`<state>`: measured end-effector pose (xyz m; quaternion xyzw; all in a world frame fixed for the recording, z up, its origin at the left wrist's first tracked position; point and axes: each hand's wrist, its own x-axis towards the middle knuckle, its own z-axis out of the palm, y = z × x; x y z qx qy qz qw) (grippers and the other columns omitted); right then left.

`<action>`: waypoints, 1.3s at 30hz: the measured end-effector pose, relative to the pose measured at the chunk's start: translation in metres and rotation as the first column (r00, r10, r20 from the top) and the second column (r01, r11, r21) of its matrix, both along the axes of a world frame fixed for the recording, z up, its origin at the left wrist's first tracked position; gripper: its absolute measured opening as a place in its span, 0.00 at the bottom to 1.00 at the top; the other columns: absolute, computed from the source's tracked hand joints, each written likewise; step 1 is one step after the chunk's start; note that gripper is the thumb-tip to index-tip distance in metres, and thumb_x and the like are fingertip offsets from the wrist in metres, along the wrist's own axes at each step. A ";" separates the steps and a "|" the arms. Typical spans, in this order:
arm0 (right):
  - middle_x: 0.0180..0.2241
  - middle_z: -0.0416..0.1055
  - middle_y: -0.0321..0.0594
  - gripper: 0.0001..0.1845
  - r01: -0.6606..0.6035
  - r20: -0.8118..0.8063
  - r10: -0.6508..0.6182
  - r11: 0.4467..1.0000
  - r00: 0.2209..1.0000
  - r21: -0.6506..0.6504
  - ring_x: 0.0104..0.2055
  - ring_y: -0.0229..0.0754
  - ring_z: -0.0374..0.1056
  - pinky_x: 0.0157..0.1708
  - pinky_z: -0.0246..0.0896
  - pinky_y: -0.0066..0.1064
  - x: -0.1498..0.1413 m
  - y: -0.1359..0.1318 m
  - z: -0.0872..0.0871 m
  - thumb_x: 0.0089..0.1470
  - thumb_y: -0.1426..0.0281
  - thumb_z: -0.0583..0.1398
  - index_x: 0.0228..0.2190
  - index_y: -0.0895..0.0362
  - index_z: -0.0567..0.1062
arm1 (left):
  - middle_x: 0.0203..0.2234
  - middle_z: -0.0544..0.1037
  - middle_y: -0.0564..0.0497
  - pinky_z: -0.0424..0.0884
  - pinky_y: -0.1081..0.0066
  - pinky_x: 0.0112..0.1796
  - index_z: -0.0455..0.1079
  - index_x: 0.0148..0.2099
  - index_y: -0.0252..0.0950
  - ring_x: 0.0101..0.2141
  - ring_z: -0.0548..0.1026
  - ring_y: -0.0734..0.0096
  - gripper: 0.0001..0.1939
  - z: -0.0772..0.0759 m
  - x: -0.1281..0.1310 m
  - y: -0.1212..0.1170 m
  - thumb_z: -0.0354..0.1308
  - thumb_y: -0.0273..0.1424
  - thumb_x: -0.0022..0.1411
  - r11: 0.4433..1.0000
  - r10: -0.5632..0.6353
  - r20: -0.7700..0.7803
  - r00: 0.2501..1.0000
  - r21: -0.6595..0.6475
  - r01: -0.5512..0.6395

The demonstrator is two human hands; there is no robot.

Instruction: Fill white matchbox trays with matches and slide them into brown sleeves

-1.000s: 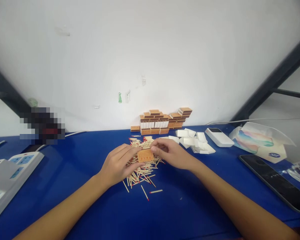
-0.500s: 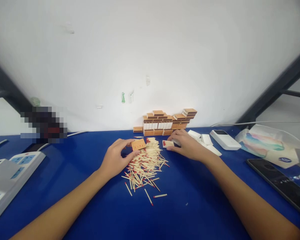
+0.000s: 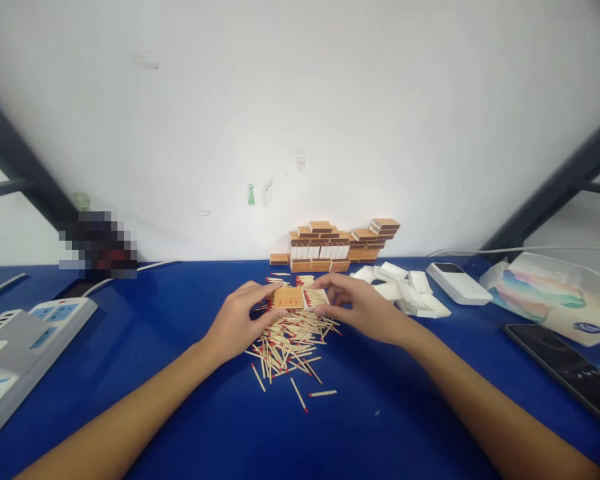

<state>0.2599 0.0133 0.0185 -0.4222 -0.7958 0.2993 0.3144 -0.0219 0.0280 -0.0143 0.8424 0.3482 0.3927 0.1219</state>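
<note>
Between thumb and fingers, my left hand (image 3: 243,313) grips an orange matchbox sleeve (image 3: 289,299). My right hand (image 3: 363,305) pinches the far end of a white matchbox tray (image 3: 321,299) filled with red-tipped matches. The tray meets the sleeve's right end, and its left part seems to be inside the sleeve. Both are held over a loose pile of matches (image 3: 287,340) on the blue table. A few single matches (image 3: 299,395) lie apart in front of the pile.
Stacked matchboxes (image 3: 320,250) stand against the wall. White empty trays (image 3: 410,293) lie heaped to the right, beside a white device (image 3: 459,283), a tissue pack (image 3: 550,293) and a black phone (image 3: 565,367). A power strip (image 3: 45,347) is at left.
My right hand has lifted the match-filled tray from the table and moved it left to the sleeve's end. My left hand still holds the sleeve. The view has shifted slightly.
</note>
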 end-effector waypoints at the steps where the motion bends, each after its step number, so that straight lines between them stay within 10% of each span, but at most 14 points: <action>1: 0.33 0.72 0.37 0.16 -0.006 -0.005 0.006 1.000 1.000 0.007 0.32 0.40 0.66 0.33 0.68 0.34 -0.001 0.000 -0.001 0.60 0.62 0.66 0.48 0.52 0.75 | 0.42 0.81 0.46 0.76 0.62 0.44 0.72 0.63 0.40 0.40 0.77 0.64 0.24 0.000 0.000 0.000 0.66 0.38 0.67 1.000 -0.005 0.001 1.000 0.004 0.005; 16: 0.47 0.75 0.43 0.16 -0.007 0.038 -0.004 0.959 0.999 0.283 0.36 0.43 0.70 0.38 0.73 0.41 0.000 -0.001 -0.003 0.65 0.67 0.63 0.54 0.47 0.75 | 0.41 0.80 0.47 0.75 0.63 0.42 0.73 0.62 0.41 0.39 0.77 0.65 0.23 0.006 -0.003 0.001 0.66 0.38 0.67 0.993 -0.050 -0.004 0.999 -0.106 0.049; 39: 0.30 0.73 0.37 0.21 0.132 -0.149 -0.125 0.990 0.981 0.042 0.29 0.41 0.69 0.31 0.70 0.36 -0.013 -0.010 -0.003 0.61 0.57 0.64 0.53 0.52 0.77 | 0.42 0.81 0.46 0.76 0.64 0.39 0.75 0.60 0.40 0.37 0.78 0.66 0.19 0.010 0.006 -0.008 0.64 0.37 0.68 0.964 -0.025 0.109 0.994 -0.261 0.053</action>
